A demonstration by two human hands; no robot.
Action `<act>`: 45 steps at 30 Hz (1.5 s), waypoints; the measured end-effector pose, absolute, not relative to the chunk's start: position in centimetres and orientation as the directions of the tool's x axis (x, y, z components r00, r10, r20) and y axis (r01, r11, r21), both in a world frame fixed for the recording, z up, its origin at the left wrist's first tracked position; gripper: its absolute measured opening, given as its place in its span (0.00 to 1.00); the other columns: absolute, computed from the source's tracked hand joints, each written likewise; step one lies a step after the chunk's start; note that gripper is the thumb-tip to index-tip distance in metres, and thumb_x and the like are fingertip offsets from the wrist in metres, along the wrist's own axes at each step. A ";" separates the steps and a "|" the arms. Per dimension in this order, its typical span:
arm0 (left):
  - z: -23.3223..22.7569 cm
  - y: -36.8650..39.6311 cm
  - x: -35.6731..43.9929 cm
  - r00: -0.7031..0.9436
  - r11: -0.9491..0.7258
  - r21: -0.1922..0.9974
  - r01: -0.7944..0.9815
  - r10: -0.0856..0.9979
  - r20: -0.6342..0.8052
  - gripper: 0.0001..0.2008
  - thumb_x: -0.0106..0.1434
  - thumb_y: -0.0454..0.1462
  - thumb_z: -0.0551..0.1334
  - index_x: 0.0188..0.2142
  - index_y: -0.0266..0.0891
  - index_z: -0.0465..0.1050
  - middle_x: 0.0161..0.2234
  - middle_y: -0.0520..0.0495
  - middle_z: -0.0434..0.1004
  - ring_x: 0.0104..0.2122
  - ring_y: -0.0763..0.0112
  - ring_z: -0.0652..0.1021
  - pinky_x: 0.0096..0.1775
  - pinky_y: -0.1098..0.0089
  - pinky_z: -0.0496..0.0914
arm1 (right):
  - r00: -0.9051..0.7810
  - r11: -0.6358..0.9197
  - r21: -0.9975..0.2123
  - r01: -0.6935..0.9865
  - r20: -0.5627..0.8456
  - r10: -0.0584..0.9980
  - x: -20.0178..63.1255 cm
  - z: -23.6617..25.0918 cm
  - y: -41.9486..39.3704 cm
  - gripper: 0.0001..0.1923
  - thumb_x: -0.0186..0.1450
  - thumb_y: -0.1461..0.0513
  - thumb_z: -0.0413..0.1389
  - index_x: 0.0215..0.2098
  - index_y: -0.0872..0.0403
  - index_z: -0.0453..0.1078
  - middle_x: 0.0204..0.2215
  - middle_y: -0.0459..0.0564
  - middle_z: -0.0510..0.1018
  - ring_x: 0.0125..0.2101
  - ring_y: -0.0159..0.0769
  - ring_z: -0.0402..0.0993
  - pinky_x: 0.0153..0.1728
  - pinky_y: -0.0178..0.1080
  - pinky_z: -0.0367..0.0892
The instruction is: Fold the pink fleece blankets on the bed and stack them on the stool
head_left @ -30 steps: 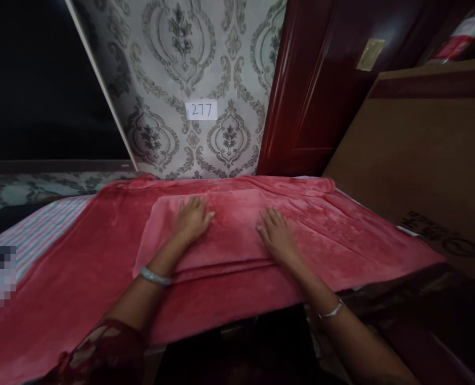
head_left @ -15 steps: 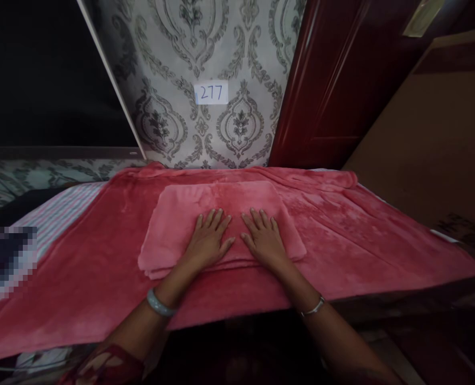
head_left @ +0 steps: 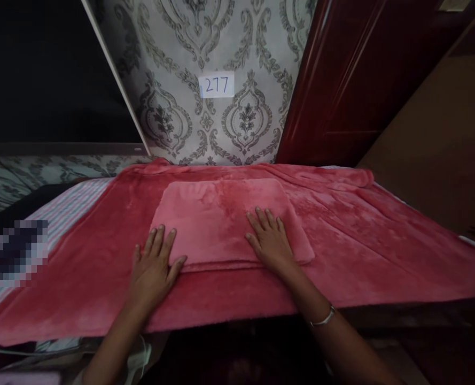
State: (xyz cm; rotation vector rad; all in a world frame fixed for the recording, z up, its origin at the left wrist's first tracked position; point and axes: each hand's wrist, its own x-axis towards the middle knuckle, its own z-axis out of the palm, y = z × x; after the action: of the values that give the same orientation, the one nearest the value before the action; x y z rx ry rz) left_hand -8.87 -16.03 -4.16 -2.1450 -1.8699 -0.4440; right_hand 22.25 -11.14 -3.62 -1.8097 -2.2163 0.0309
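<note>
While pressed flat with fingers spread, both hands lie empty: left hand [head_left: 154,266] at the near left corner of a folded, plush pink-red rectangle of fleece cloth [head_left: 221,222], fingertips just over its edge, palm on the wider red fleece blanket [head_left: 361,240] spread beneath; right hand [head_left: 270,240] fully on the folded cloth's near right part, thin silver bangle [head_left: 321,320] on that wrist. Folded cloth squarely between and ahead of the hands, edges neat, layers showing along the near side. Beyond the fingertips, grey damask-patterned wallpaper [head_left: 221,123] with a small white label reading 277 [head_left: 217,85]. Further left of the left hand, striped pink-and-white bedding [head_left: 64,208]; right of the right hand, a dark red glossy wooden door [head_left: 341,80]. Judged soft, light, limp and apt to sag or unfold; probably best gripped along the layered near edge or from under both sides.
</note>
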 end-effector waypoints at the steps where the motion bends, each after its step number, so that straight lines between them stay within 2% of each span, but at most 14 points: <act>1: -4.5 -16.3 -9.1 0.141 -0.165 0.022 0.986 0.901 0.410 0.32 0.71 0.50 0.50 0.68 0.36 0.60 0.70 0.32 0.53 0.69 0.45 0.56 0.63 0.41 0.59 | -0.178 0.217 -0.194 0.957 0.199 0.964 22.4 -3.6 -11.1 0.30 0.74 0.51 0.43 0.73 0.47 0.51 0.73 0.50 0.49 0.72 0.50 0.41 0.68 0.57 0.41; 3: -4.9 -16.7 -9.2 0.174 -0.215 0.038 0.976 0.871 0.459 0.32 0.70 0.49 0.52 0.68 0.37 0.59 0.71 0.32 0.52 0.70 0.46 0.55 0.64 0.42 0.57 | -0.170 0.207 -0.207 0.956 0.184 0.968 22.4 -3.1 -11.1 0.30 0.74 0.51 0.43 0.72 0.48 0.53 0.73 0.51 0.51 0.72 0.50 0.43 0.68 0.58 0.43; 6: -4.8 -17.2 -8.7 0.208 -0.249 -0.001 0.968 0.807 0.552 0.32 0.69 0.49 0.55 0.69 0.42 0.58 0.71 0.36 0.53 0.71 0.46 0.52 0.66 0.37 0.45 | -0.150 0.192 -0.243 0.951 0.181 0.972 21.3 -1.5 -11.2 0.30 0.74 0.52 0.43 0.72 0.50 0.53 0.72 0.56 0.53 0.71 0.51 0.45 0.67 0.60 0.45; 8: -4.6 -17.3 -8.5 0.275 -0.303 -0.048 0.952 0.769 0.577 0.29 0.69 0.47 0.55 0.68 0.45 0.59 0.70 0.39 0.56 0.71 0.47 0.52 0.66 0.36 0.40 | -0.201 0.256 -0.262 0.931 0.220 0.955 19.4 -0.2 -11.5 0.30 0.74 0.52 0.43 0.72 0.50 0.52 0.72 0.57 0.52 0.71 0.51 0.43 0.67 0.61 0.44; 11: -4.7 -17.1 -8.7 0.389 -0.405 -0.100 0.909 0.736 0.553 0.25 0.71 0.42 0.54 0.66 0.46 0.63 0.68 0.41 0.61 0.69 0.52 0.57 0.67 0.42 0.45 | -0.390 0.455 -0.260 0.851 0.266 0.881 15.6 0.9 -11.8 0.31 0.74 0.50 0.46 0.72 0.47 0.53 0.74 0.53 0.47 0.72 0.51 0.38 0.67 0.62 0.40; 15: -5.2 -16.5 -9.6 0.428 -0.438 -0.113 0.892 0.733 0.529 0.23 0.71 0.41 0.54 0.64 0.49 0.66 0.67 0.43 0.64 0.68 0.52 0.61 0.65 0.45 0.53 | -0.546 0.570 -0.265 0.778 0.167 0.821 12.8 0.0 -11.8 0.32 0.73 0.46 0.46 0.72 0.44 0.52 0.74 0.49 0.47 0.72 0.49 0.39 0.69 0.60 0.39; 18: -5.4 -16.3 -9.9 0.435 -0.446 -0.118 0.887 0.725 0.533 0.22 0.71 0.40 0.54 0.63 0.48 0.68 0.66 0.44 0.65 0.67 0.51 0.63 0.64 0.45 0.54 | -0.484 0.501 -0.270 0.822 0.130 0.865 14.2 -1.0 -11.9 0.33 0.73 0.45 0.45 0.73 0.44 0.49 0.73 0.48 0.47 0.72 0.47 0.40 0.69 0.58 0.40; 23: -5.4 -16.3 -9.7 0.432 -0.455 -0.100 0.885 0.721 0.541 0.21 0.71 0.40 0.53 0.61 0.48 0.70 0.65 0.44 0.66 0.66 0.51 0.64 0.64 0.45 0.54 | -0.217 0.236 -0.187 0.953 0.115 0.969 21.0 -2.9 -13.0 0.33 0.73 0.49 0.46 0.72 0.51 0.52 0.73 0.53 0.48 0.72 0.46 0.42 0.69 0.56 0.41; 27: -5.4 -16.3 -9.7 0.414 -0.442 -0.079 0.894 0.745 0.523 0.21 0.71 0.41 0.52 0.61 0.49 0.70 0.66 0.45 0.66 0.66 0.51 0.64 0.63 0.43 0.56 | -0.057 0.070 -0.110 0.991 0.118 0.991 27.2 -4.3 -14.2 0.33 0.73 0.50 0.43 0.72 0.54 0.53 0.72 0.55 0.51 0.72 0.47 0.45 0.68 0.58 0.44; 31: -5.5 -16.3 -9.7 0.403 -0.430 -0.074 0.900 0.753 0.521 0.21 0.70 0.42 0.52 0.61 0.50 0.71 0.66 0.46 0.66 0.66 0.51 0.64 0.64 0.43 0.55 | 0.013 -0.001 -0.076 0.997 0.160 0.987 29.8 -3.0 -14.1 0.32 0.73 0.48 0.40 0.68 0.54 0.61 0.69 0.58 0.59 0.70 0.52 0.50 0.66 0.62 0.46; 33: -5.6 -16.3 -9.6 0.397 -0.426 -0.070 0.902 0.754 0.523 0.22 0.70 0.41 0.53 0.61 0.50 0.70 0.66 0.46 0.66 0.67 0.52 0.63 0.64 0.44 0.55 | -0.039 0.061 -0.085 0.995 0.232 0.972 28.5 -1.2 -13.2 0.32 0.74 0.48 0.39 0.68 0.54 0.62 0.69 0.58 0.60 0.70 0.52 0.50 0.67 0.61 0.44; 35: -5.6 -16.4 -9.7 0.400 -0.429 -0.075 0.900 0.745 0.534 0.21 0.70 0.41 0.53 0.61 0.50 0.70 0.66 0.46 0.65 0.67 0.52 0.63 0.64 0.44 0.55 | -0.140 0.175 -0.108 0.979 0.271 0.952 25.5 0.8 -11.8 0.32 0.74 0.48 0.40 0.71 0.53 0.57 0.70 0.57 0.57 0.71 0.50 0.48 0.68 0.59 0.43; 40: -5.6 -16.3 -9.9 0.412 -0.435 -0.094 0.895 0.730 0.545 0.22 0.70 0.40 0.54 0.62 0.51 0.69 0.66 0.46 0.66 0.66 0.52 0.64 0.64 0.45 0.56 | -0.418 0.456 -0.207 0.865 0.204 0.885 16.4 3.5 -6.8 0.34 0.74 0.49 0.42 0.74 0.52 0.47 0.74 0.55 0.46 0.72 0.48 0.39 0.69 0.57 0.41; 45: -5.8 -16.1 -10.3 0.436 -0.444 -0.131 0.886 0.706 0.558 0.23 0.69 0.40 0.54 0.63 0.52 0.68 0.65 0.47 0.67 0.65 0.52 0.65 0.63 0.45 0.57 | -0.486 0.501 -0.256 0.827 0.123 0.865 13.9 2.2 -2.3 0.33 0.75 0.48 0.42 0.73 0.51 0.48 0.73 0.53 0.47 0.73 0.46 0.37 0.69 0.60 0.35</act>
State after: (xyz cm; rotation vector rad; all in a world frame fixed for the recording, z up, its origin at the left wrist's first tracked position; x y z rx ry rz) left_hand -10.31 -16.13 -5.81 -2.2873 -1.3493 -0.6039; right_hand 13.89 -2.25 2.24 -1.4416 -2.5096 0.2376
